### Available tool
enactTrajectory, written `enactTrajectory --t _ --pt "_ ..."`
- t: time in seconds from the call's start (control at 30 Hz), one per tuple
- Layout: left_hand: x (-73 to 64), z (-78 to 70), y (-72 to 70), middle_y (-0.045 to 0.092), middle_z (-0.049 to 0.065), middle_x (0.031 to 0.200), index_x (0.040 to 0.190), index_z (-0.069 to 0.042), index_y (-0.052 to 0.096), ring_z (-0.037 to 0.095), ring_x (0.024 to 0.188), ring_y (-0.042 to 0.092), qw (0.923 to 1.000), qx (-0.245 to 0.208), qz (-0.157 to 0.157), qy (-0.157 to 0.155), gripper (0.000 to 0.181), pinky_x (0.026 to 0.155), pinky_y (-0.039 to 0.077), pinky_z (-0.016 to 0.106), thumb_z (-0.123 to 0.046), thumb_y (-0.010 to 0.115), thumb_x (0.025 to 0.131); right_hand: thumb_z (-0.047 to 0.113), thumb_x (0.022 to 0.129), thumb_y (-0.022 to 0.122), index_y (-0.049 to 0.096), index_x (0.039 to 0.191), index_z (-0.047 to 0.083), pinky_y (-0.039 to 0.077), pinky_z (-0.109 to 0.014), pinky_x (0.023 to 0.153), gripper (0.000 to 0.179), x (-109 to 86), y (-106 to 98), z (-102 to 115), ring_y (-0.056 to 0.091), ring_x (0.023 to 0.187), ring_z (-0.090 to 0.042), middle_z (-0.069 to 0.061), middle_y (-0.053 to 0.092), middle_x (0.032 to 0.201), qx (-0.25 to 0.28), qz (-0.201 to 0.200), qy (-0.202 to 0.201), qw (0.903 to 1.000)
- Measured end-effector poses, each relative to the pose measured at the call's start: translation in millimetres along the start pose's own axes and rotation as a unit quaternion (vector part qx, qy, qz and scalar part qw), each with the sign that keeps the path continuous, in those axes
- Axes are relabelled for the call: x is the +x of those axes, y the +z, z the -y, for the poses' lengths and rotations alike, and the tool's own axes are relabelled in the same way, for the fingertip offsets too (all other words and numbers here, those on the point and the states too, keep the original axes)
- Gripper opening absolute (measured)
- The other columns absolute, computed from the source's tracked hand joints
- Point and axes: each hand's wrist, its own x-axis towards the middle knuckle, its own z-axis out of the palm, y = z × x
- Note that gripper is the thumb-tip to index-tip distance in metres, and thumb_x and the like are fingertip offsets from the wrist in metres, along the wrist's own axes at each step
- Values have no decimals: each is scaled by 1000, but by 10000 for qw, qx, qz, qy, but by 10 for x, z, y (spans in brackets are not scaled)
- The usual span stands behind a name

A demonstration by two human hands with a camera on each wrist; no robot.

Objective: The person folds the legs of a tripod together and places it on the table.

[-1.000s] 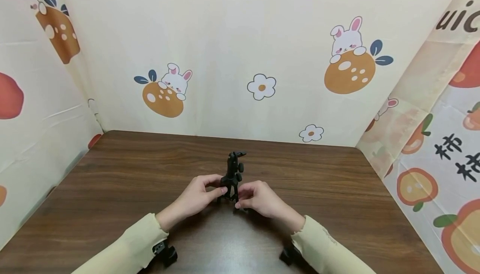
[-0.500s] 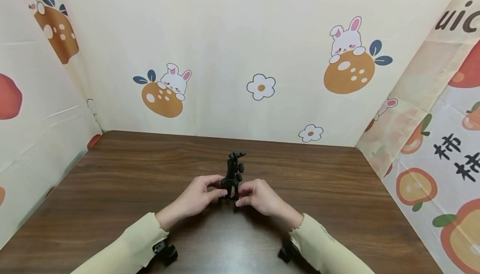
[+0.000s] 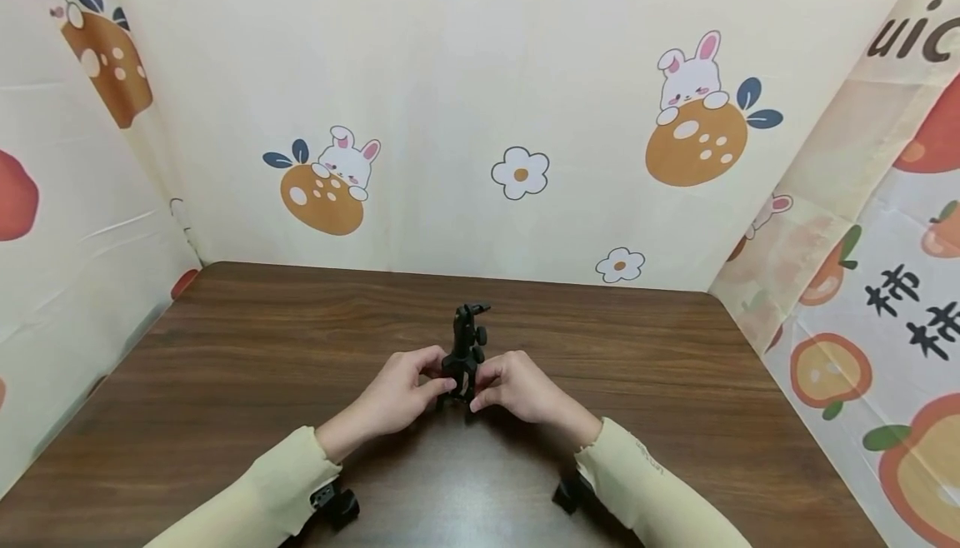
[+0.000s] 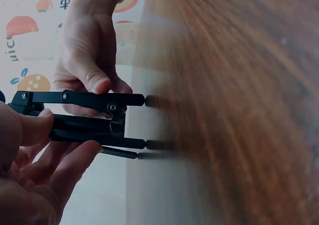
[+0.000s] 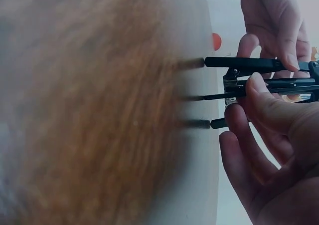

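A small black tripod stands upright near the middle of the table, its head tilted to the right and knobs on its right side. My left hand grips its left side, thumb in front. From the right, my right hand pinches the lower legs between thumb and fingers. The left wrist view shows the legs lying close to the centre column, their tips meeting their own reflections on the tabletop. In the right wrist view, one leg runs under the left fingers, while the right thumb presses the middle.
The brown wooden table has a far edge against a cream curtain printed with rabbits, oranges and flowers. More printed cloth hangs at the right and left sides. Dark wrist cameras hang below both sleeves.
My right hand has shifted slightly up and left, and the right-hand leg looks drawn in closer to the column. The left hand keeps its grip, nearly still.
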Motion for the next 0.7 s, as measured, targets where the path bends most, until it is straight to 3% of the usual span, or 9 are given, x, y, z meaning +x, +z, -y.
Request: enactTrajectory --t 0.2,0.33,0.53,0.7 --pt "9 -40 4 69 -8 83 90 -15 64 4 54 46 9995 309 -52 22 10 52 39 24 -9 72 91 12 74 86 77 75 16 50 -23 65 10 17 -9 8 60 70 0 16 66 73 -244 -69 -364 9990" --pt "10 -52 12 69 -6 83 89 -15 63 3 47 39 9992 393 -87 -23 11 50 38 24 -8 72 91 13 74 86 77 76 15 50 -21 64 9 25 -9 20 60 72 1 14 69 77 -413 -149 -560 9975" --pt "-32 -62 41 70 -4 86 90 -17 62 4 45 40 9977 615 -245 -132 14 47 39 25 -11 74 90 9 72 88 75 82 15 53 -23 63 18 60 -35 1 65 71 -3 11 70 78 -267 -328 -282 9987" --pt "-64 -75 71 69 -3 87 90 -16 61 3 45 39 9949 958 -313 -65 14 48 38 25 -13 74 90 10 69 91 76 87 15 55 -24 66 24 87 -64 -36 69 73 -8 9 71 81 -19 -254 -68 9997"
